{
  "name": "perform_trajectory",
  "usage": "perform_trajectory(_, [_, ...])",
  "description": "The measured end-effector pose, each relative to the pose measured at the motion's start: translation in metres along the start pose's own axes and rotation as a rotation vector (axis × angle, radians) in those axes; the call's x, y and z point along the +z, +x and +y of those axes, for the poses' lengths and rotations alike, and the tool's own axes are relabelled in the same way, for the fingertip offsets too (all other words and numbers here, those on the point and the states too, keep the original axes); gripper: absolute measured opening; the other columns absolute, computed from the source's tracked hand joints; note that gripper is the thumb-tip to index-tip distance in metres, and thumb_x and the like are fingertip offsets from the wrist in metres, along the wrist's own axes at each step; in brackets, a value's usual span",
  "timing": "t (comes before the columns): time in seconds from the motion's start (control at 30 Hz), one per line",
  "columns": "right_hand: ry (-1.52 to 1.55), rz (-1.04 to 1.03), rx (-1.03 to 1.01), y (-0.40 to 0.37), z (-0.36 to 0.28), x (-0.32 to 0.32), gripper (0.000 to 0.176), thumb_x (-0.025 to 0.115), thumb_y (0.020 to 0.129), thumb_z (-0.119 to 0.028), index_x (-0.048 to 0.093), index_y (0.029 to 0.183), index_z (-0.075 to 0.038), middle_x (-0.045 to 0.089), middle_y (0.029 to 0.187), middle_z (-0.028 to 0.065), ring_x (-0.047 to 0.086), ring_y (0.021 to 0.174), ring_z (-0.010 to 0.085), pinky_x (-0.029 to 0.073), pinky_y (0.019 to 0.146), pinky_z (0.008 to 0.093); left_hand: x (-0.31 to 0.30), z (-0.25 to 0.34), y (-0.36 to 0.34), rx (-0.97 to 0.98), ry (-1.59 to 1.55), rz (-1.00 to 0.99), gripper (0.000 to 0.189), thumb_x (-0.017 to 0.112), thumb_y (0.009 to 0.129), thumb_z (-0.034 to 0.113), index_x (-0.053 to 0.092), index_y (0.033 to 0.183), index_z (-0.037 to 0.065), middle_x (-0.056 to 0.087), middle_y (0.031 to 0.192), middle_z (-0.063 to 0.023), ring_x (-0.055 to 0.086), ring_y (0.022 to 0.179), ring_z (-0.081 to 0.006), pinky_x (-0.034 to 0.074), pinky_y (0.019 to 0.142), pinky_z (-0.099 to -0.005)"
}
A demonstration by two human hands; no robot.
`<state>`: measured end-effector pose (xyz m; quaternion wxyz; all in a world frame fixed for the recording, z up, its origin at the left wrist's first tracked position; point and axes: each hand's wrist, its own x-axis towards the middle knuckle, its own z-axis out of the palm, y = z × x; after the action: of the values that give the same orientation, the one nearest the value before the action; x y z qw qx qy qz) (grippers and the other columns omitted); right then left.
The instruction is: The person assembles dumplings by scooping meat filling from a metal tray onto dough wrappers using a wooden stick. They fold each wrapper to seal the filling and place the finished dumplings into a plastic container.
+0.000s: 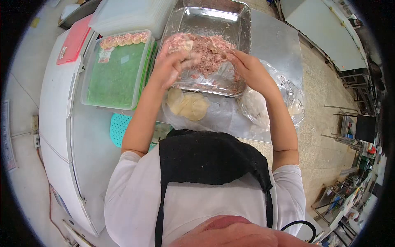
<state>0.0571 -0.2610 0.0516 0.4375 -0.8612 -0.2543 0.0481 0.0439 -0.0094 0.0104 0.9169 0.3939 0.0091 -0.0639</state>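
A metal tray holds a mound of pink minced meat. Over the tray's left side is my left hand, its fingers curled but smeared by motion; a pale, meat-coloured lump lies just beyond them. My right hand is at the tray's right edge, fingers closed on the end of a thin flat tool that reaches into the meat. Round yellowish dumpling wrappers lie on plastic in front of the tray. To the left, open-topped dumplings line the far edge of a green-lined container.
Clear plastic lids or boxes are stacked at the far left. A red lid rests on a white appliance. Right of the tray lies a clear plastic bag. A turquoise perforated basket sits lower left.
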Motion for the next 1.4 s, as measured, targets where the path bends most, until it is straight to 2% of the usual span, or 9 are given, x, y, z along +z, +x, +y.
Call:
perform_trajectory(0.17, [0.027,-0.255,0.037,-0.022,-0.021,-0.027,0.029,0.048,0.097,-0.025,0.061,0.107,-0.001,0.055,0.07,0.0119,0.051,0.066,0.0182,0.044,0.065,0.0318,0.031,0.005,-0.011,0.575,1.224,-0.187,0.061,0.077,0.069,0.01,0.053,0.125,0.012,0.063,0.106,-0.0052,0.062,0.091,-0.0166,0.05,0.081,-0.0321])
perform_trajectory(0.27, [0.0,-0.266,-0.066,-0.031,-0.014,-0.024,0.03,0.049,0.097,-0.027,0.062,0.107,-0.001,0.059,0.073,0.0133,0.052,0.067,0.0181,0.044,0.066,0.0321,0.042,0.014,-0.014,0.232,1.179,-0.359,0.04,0.077,0.069,0.013,0.064,0.106,0.008,0.067,0.097,-0.005,0.063,0.085,-0.0174,0.049,0.08,-0.034])
perform_trajectory(0.5, [-0.072,-0.181,-0.199,-0.013,0.043,-0.006,0.024,0.056,0.091,-0.027,0.062,0.096,-0.004,0.063,0.081,0.0178,0.062,0.077,0.0353,0.048,0.066,0.042,0.023,-0.007,-0.006,0.347,1.427,-0.416,0.034,0.078,0.067,0.025,0.064,0.089,0.005,0.068,0.087,-0.0078,0.063,0.078,-0.0163,0.05,0.069,-0.0305])
perform_trajectory(0.57, [-0.474,-0.037,-0.316,-0.01,0.044,-0.008,0.02,0.059,0.086,-0.024,0.062,0.098,-0.009,0.063,0.079,0.0139,0.063,0.074,0.0334,0.049,0.064,0.0437,0.013,-0.01,-0.002,-0.1,1.303,0.058,0.04,0.079,0.067,0.031,0.065,0.093,0.004,0.068,0.088,-0.0082,0.063,0.073,-0.0156,0.05,0.061,-0.0284])
perform_trajectory(0.67, [-0.394,0.17,-0.463,-0.018,0.029,0.019,0.016,0.061,0.082,-0.021,0.062,0.093,-0.01,0.062,0.078,0.0127,0.063,0.071,0.0329,0.051,0.062,0.0428,-0.009,-0.017,0.004,-0.145,1.327,0.21,0.051,0.079,0.07,0.037,0.065,0.105,0.003,0.067,0.09,-0.0078,0.063,0.069,-0.015,0.05,0.056,-0.0273])
perform_trajectory(0.9, [-0.692,-0.174,-0.044,-0.005,0.082,0.004,0.023,0.048,0.09,-0.021,0.063,0.097,-0.006,0.065,0.089,0.0179,0.064,0.083,0.035,0.05,0.068,0.0438,0.015,-0.002,-0.027,-0.136,1.226,0.105,0.059,0.078,0.074,0.026,0.053,0.121,-0.002,0.064,0.097,-0.0092,0.06,0.082,-0.0142,0.05,0.073,-0.028])
perform_trajectory(0.97, [-0.463,-0.115,-0.013,-0.016,0.054,-0.024,0.027,0.051,0.092,-0.025,0.065,0.102,-0.004,0.065,0.091,0.0194,0.063,0.085,0.0337,0.048,0.073,0.0407,0.031,0.005,-0.036,0.209,1.174,-0.053,0.062,0.08,0.071,0.031,0.056,0.122,0.006,0.064,0.098,-0.0096,0.063,0.08,-0.0162,0.052,0.067,-0.0297])
perform_trajectory(1.17, [0.078,-0.181,-0.215,-0.036,0.013,0.0,0.03,0.058,0.09,-0.031,0.066,0.107,-0.007,0.066,0.094,0.019,0.064,0.084,0.0346,0.05,0.074,0.0371,0.027,0.006,-0.026,0.448,1.402,-0.335,0.045,0.08,0.07,0.026,0.062,0.105,0.003,0.064,0.107,-0.0116,0.062,0.098,-0.0235,0.048,0.086,-0.0339])
perform_trajectory(1.4, [-0.429,0.09,-0.273,-0.043,-0.023,-0.006,0.025,0.058,0.09,-0.026,0.065,0.105,-0.007,0.065,0.092,0.0144,0.062,0.083,0.0344,0.05,0.069,0.0393,-0.003,0.018,-0.016,0.231,1.483,-0.278,0.043,0.079,0.069,0.024,0.063,0.102,0.002,0.065,0.103,-0.0138,0.061,0.101,-0.0258,0.047,0.086,-0.0348])
